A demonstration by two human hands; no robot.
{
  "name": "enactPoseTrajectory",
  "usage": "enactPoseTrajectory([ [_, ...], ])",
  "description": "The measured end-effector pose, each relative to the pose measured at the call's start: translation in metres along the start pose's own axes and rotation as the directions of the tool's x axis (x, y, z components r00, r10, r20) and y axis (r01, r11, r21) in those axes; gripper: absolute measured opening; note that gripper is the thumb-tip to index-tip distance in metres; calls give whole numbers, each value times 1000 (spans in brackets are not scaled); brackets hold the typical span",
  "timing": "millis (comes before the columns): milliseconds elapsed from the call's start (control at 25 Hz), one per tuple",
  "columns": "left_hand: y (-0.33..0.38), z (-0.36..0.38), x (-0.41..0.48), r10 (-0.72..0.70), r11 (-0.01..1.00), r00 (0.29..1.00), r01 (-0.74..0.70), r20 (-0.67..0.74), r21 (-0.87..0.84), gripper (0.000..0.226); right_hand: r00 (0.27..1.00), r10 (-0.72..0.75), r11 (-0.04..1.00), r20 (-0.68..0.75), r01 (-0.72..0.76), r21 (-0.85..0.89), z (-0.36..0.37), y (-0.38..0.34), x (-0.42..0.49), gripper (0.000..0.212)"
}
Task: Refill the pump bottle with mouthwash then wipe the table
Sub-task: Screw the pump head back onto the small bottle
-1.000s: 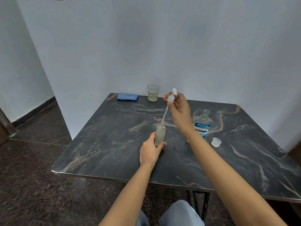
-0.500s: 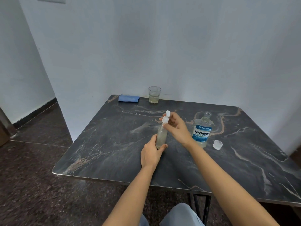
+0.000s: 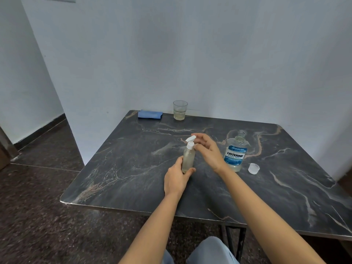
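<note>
A small clear pump bottle with pale liquid stands upright on the dark marble table. My left hand grips its lower part. The white pump head sits in the bottle's neck, and my right hand pinches it at the collar between thumb and fingers. To the right stands the mouthwash bottle with a blue label and an uncapped neck. Its clear cap lies on the table just right of it. At the table's far left edge lies a folded blue cloth.
A drinking glass with a little pale liquid stands at the back edge by the white wall. The table's front edge runs near my knees, and dark speckled floor lies to the left.
My right hand lowered the pump, with its long tube, down into the bottle; the head now sits on the neck. My left hand kept holding the bottle in place.
</note>
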State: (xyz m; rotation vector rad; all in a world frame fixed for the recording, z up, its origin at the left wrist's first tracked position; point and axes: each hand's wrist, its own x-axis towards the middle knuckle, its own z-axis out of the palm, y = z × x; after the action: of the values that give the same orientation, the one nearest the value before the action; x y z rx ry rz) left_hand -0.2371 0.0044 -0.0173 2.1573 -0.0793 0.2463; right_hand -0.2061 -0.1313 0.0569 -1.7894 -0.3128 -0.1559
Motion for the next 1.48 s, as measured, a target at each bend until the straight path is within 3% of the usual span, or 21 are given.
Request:
enactPoseTrajectory([
  [240, 1, 0, 0, -3, 1000, 1000, 3, 1, -4, 42, 999, -33, 999, -14, 33, -24, -1, -3, -2, 26],
  [480, 1, -1, -1, 0, 1000, 1000, 0, 3, -7, 44, 999, 34, 997, 20, -36, 65, 0, 0, -3, 30],
  [680, 2, -1, -1, -4, 1000, 1000, 5, 11, -11, 44, 998, 55, 998, -29, -54, 30, 0, 1, -4, 35],
  [800, 2, -2, -1, -2, 1000, 1000, 2, 7, -18, 45, 998, 66, 993, 14, -67, 101, -1, -1, -3, 35],
  [1000, 2, -1, -1, -1, 1000, 1000, 1, 8, -10, 43, 999, 45, 998, 17, -46, 30, -3, -3, -3, 35],
  [1480, 4, -3, -2, -6, 1000, 1000, 6, 8, -9, 44, 988, 77, 992, 133, -90, 90, -8, -9, 0, 37],
])
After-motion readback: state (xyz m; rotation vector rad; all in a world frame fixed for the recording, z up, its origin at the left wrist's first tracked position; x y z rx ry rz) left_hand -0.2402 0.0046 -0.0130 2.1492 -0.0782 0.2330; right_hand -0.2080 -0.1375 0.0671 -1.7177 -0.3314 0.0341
